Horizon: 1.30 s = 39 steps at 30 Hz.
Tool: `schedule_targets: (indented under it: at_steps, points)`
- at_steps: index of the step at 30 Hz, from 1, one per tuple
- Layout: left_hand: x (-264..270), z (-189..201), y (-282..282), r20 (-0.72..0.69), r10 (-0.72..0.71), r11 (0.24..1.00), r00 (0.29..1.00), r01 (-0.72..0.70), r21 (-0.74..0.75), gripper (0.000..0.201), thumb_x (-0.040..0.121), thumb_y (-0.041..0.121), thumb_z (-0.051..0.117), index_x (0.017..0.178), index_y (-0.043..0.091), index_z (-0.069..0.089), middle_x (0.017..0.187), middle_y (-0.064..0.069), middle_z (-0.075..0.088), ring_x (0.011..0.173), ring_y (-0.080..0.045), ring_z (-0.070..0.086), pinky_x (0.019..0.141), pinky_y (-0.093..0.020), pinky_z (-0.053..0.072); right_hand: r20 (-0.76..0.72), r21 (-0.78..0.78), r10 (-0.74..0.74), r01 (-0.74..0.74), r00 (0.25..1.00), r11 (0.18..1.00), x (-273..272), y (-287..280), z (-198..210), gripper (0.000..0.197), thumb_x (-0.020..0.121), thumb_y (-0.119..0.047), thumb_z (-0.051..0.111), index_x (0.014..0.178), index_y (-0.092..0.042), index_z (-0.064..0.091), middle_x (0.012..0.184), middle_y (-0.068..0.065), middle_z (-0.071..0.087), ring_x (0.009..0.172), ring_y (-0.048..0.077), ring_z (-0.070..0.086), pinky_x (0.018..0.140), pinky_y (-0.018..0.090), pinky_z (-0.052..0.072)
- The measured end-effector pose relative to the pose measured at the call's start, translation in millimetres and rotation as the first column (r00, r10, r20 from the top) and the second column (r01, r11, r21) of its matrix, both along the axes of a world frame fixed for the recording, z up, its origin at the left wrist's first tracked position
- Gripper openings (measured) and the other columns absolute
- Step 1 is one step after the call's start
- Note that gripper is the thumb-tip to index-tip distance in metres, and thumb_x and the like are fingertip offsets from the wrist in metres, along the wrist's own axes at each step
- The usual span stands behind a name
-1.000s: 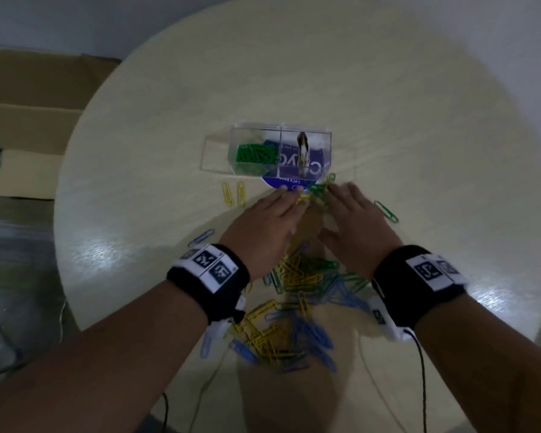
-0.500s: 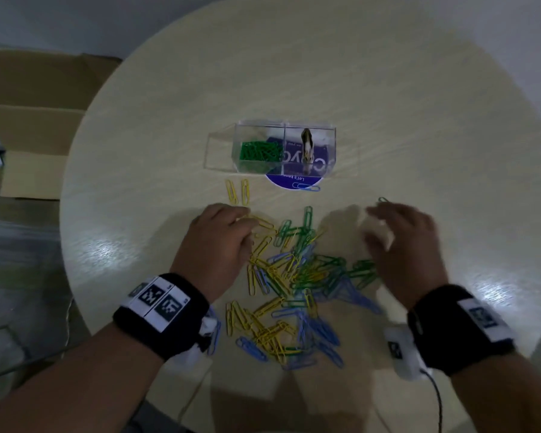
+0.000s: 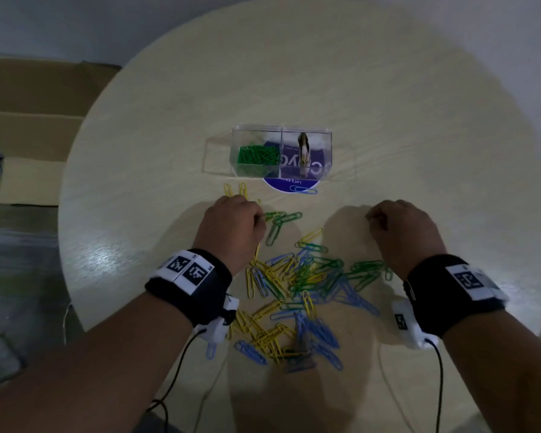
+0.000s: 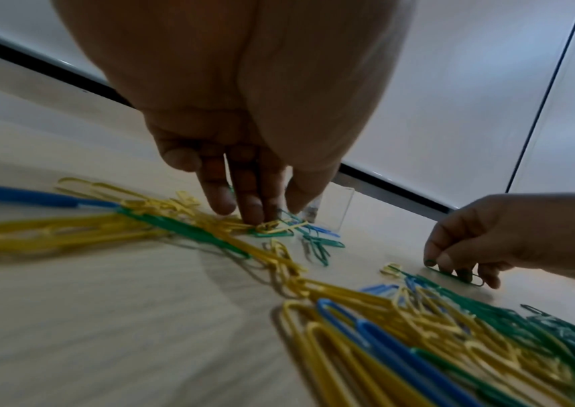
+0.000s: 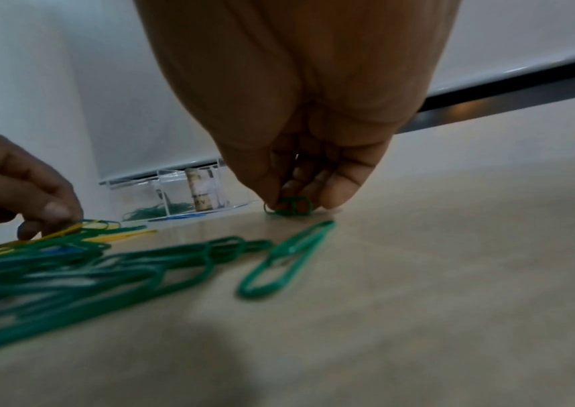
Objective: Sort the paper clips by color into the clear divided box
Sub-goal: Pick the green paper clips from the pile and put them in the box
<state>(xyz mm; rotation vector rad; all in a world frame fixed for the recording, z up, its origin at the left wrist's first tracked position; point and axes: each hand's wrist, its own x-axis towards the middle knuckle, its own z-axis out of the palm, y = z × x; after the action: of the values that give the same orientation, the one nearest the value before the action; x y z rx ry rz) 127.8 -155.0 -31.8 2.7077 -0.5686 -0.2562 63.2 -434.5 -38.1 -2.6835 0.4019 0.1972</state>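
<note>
The clear divided box (image 3: pixel 281 132) stands mid-table, with green clips (image 3: pixel 256 156) in its left compartment. Nearer me lies a mixed pile of yellow, blue and green paper clips (image 3: pixel 297 285). My left hand (image 3: pixel 258 218) is at the pile's far left edge. In the left wrist view its fingertips (image 4: pixel 254 213) and thumb close on tangled yellow and green clips (image 4: pixel 272 228) on the table. My right hand (image 3: pixel 372 217) is to the right of the pile. In the right wrist view it pinches one green clip (image 5: pixel 287 206) against the tabletop.
A rolled paper (image 3: pixel 303 148) stands in the box's right compartment. A round blue label (image 3: pixel 289 185) with a blue clip (image 3: pixel 303 191) lies under the box front. Two yellow clips (image 3: pixel 235 190) lie left of it. A cardboard box (image 3: pixel 28 135) sits on the floor to the left.
Both hands drew back from the box front and moved apart, dragging clips with them. Their flat fingers have curled down onto clips.
</note>
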Motion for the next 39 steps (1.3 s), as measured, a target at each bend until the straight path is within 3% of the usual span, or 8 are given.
schedule_targets:
  at_steps: [5, 15, 18, 21, 24, 28, 34, 39]
  points:
    - [-3.4, 3.0, -11.8, -0.032, -0.005, 0.998, 0.999, 0.007, 0.061, 0.029, 0.088, 0.042, 0.063, 0.102, 0.018, 0.068, 0.092, -0.004, 0.063, 0.093, -0.028, 0.054, 0.080, -0.039, 0.046, 0.079, 0.082, 0.041, -0.047, 0.996, 0.995, 13.9, 21.9, 8.7, 0.014, 0.080, -0.019, 0.062, 0.091, -0.023, 0.069, 0.093, 0.007, 0.066, 0.087, 0.030, 0.062, 0.075, 0.031, 0.046]
    - [8.0, 1.8, 7.0, -0.055, 0.045, 0.999, 0.997, -0.045, 0.001, 0.020, 0.092, 0.023, 0.060, 0.104, 0.012, 0.071, 0.096, -0.012, 0.069, 0.093, -0.033, 0.061, 0.079, -0.038, 0.048, 0.115, 0.111, 0.134, -0.147, 0.984, 0.983, 10.2, 42.7, 17.6, 0.019, 0.081, -0.014, 0.059, 0.094, -0.025, 0.068, 0.088, 0.002, 0.060, 0.078, 0.025, 0.062, 0.070, 0.031, 0.046]
    - [10.1, 6.9, 11.5, -0.090, 0.088, 0.992, 0.992, -0.096, -0.087, 0.024, 0.094, 0.022, 0.059, 0.112, 0.013, 0.072, 0.108, -0.012, 0.072, 0.102, -0.030, 0.064, 0.088, -0.034, 0.048, 0.103, 0.115, 0.330, -0.340, 0.939, 0.933, -2.9, 56.9, 18.9, 0.035, 0.082, -0.009, 0.055, 0.108, -0.028, 0.069, 0.088, 0.004, 0.057, 0.075, 0.028, 0.061, 0.069, 0.034, 0.050]
    - [9.6, 15.0, 17.9, -0.144, 0.163, 0.959, 0.976, -0.191, -0.207, 0.025, 0.094, 0.021, 0.060, 0.116, 0.015, 0.071, 0.106, -0.008, 0.072, 0.098, -0.019, 0.066, 0.090, -0.018, 0.045, -0.006, 0.030, 0.491, -0.491, 0.871, 0.871, -7.5, 63.8, 10.9, 0.044, 0.077, -0.013, 0.048, 0.113, -0.029, 0.067, 0.086, 0.010, 0.055, 0.074, 0.036, 0.060, 0.066, 0.037, 0.049]
    - [5.5, 18.5, 29.9, -0.226, 0.185, 0.937, 0.957, -0.241, -0.254, 0.025, 0.095, 0.019, 0.059, 0.117, 0.020, 0.069, 0.081, 0.006, 0.064, 0.069, 0.008, 0.059, 0.069, 0.001, 0.037, -0.032, -0.021, 0.411, -0.412, 0.911, 0.911, -8.9, 55.0, 4.6, 0.049, 0.077, -0.015, 0.047, 0.121, -0.027, 0.062, 0.086, 0.010, 0.053, 0.077, 0.037, 0.058, 0.068, 0.040, 0.050]
    - [-0.6, 15.5, 52.3, -0.264, 0.203, 0.941, 0.943, -0.262, -0.212, 0.021, 0.091, 0.020, 0.064, 0.110, 0.020, 0.072, 0.093, 0.000, 0.071, 0.076, -0.007, 0.067, 0.081, -0.024, 0.053, 0.006, -0.011, 0.277, -0.277, 0.961, 0.961, -5.5, 42.9, 4.0, 0.056, 0.080, -0.006, 0.053, 0.131, -0.029, 0.054, 0.089, 0.012, 0.052, 0.081, 0.038, 0.058, 0.071, 0.038, 0.048]
    - [1.4, 8.3, 70.1, -0.230, 0.243, 0.929, 0.942, -0.294, -0.223, 0.029, 0.087, 0.005, 0.062, 0.111, 0.021, 0.070, 0.091, -0.001, 0.066, 0.077, -0.016, 0.067, 0.082, -0.038, 0.055, 0.131, 0.176, 0.057, -0.079, 0.990, 0.981, 0.2, 41.8, 9.5, 0.036, 0.084, -0.009, 0.056, 0.118, -0.022, 0.060, 0.095, 0.008, 0.062, 0.084, 0.031, 0.059, 0.073, 0.034, 0.047]
    - [0.9, 12.0, 53.3, 0.085, -0.057, 0.992, 0.995, 0.066, -0.103, 0.023, 0.084, 0.006, 0.066, 0.103, 0.017, 0.071, 0.092, -0.005, 0.061, 0.082, -0.026, 0.058, 0.076, -0.036, 0.048, 0.163, 0.153, 0.198, -0.223, 0.966, 0.963, 1.2, 53.5, 15.0, 0.017, 0.081, -0.009, 0.061, 0.091, -0.022, 0.065, 0.085, 0.003, 0.061, 0.078, 0.027, 0.059, 0.070, 0.032, 0.045]
